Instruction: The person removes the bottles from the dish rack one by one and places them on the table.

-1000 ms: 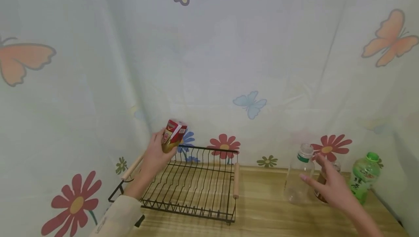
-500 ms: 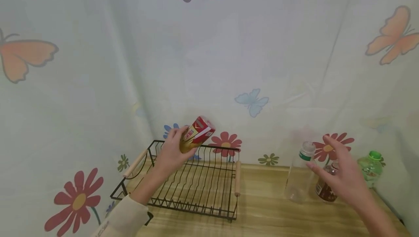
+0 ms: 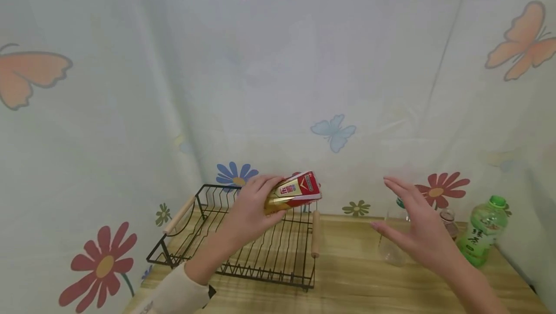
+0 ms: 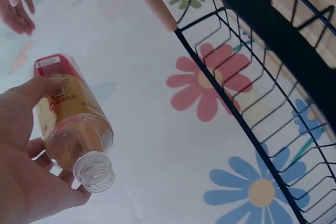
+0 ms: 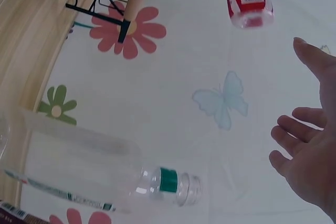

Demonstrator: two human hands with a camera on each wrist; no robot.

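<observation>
My left hand (image 3: 249, 205) grips a clear plastic bottle with a red and gold label (image 3: 295, 192) above the black wire rack. It lies nearly level, base toward the right; in the left wrist view its uncapped mouth (image 4: 94, 172) shows. My right hand (image 3: 419, 227) is raised with thumb and fingers spread and holds nothing. In the head view it partly covers a clear empty bottle with a green neck band (image 3: 391, 251). The right wrist view shows that bottle's neck band (image 5: 168, 180) and the open right hand (image 5: 310, 135), apart from the held bottle's base (image 5: 252, 19).
The wire dish rack (image 3: 269, 280) with wooden handles (image 3: 315, 237) stands on the wood-grain table (image 3: 347, 275). Right of the clear bottle are a small dark-labelled bottle (image 3: 450, 222), half hidden, and a green-capped bottle (image 3: 483, 232). A patterned curtain (image 3: 278, 63) hangs behind.
The left hand has carried the red and gold bottle rightward and tipped it toward level. The right hand has shifted left, from beside the bottles to in front of the clear one.
</observation>
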